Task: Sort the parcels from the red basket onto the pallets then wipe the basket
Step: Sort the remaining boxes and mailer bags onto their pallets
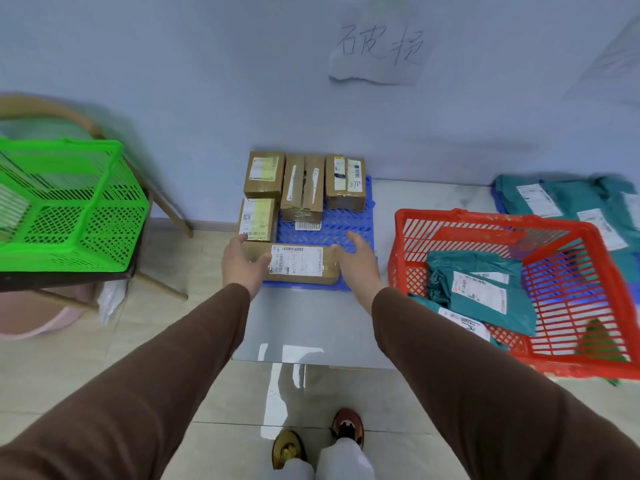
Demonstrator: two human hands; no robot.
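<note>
My left hand (242, 263) and right hand (358, 259), fingers curled, clasp the long carton (294, 265) over the blue pallet (332, 230); overhanging its near edge, it may tip off.

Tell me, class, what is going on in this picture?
A person in brown sleeves is setting a long brown cardboard box on the front edge of a blue plastic pallet, with the left hand and the right hand at its two ends. Four more cardboard boxes already sit on that pallet. The red plastic basket beside it still holds teal plastic mailer bags, so sorting is unfinished.
</note>
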